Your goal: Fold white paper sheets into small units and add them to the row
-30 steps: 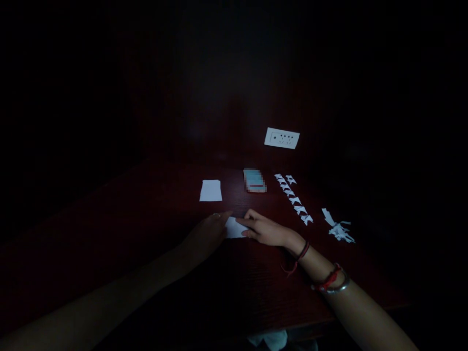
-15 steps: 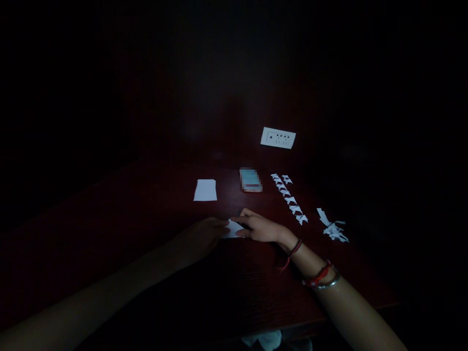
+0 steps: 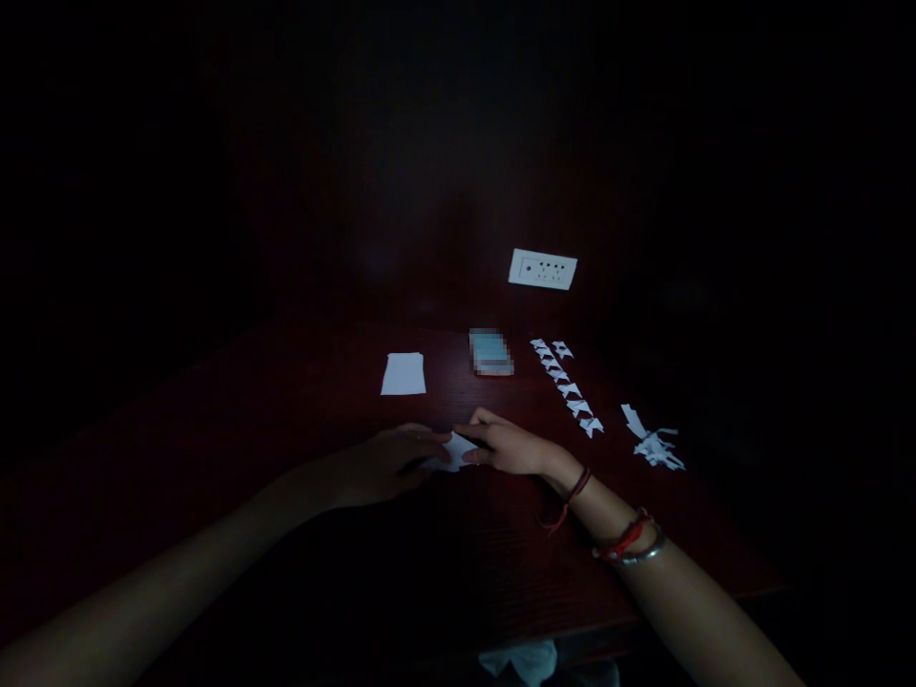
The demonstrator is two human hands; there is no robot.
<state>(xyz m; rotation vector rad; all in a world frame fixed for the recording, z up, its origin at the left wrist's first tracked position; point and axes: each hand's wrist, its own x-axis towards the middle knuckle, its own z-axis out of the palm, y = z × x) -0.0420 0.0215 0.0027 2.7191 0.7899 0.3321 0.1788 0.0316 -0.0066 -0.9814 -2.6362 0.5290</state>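
A small piece of white paper [image 3: 456, 450] with angled edges lies between my two hands, low over the dark red table. My right hand [image 3: 505, 446] pinches its right side between thumb and fingers. On the paper's left side, my left hand [image 3: 401, 461] has its fingers around the edge; part of the sheet is hidden under them. Beyond my hands rests a flat stack of white paper [image 3: 403, 374]. To the right runs a row of folded white paper pieces [image 3: 568, 391], with a loose pile of paper strips [image 3: 655, 448] farther right.
A phone [image 3: 490, 352], its screen blurred, lies behind my right hand. A white socket plate [image 3: 542, 269] is on the dark wall behind the table [image 3: 458, 563]. Below the table's front edge shows a pale crumpled thing [image 3: 522, 660]. The surroundings are very dark.
My left hand has shifted its hold on the paper, with its fingers more spread and raised. More of the paper shows between the hands. My right hand has barely moved.
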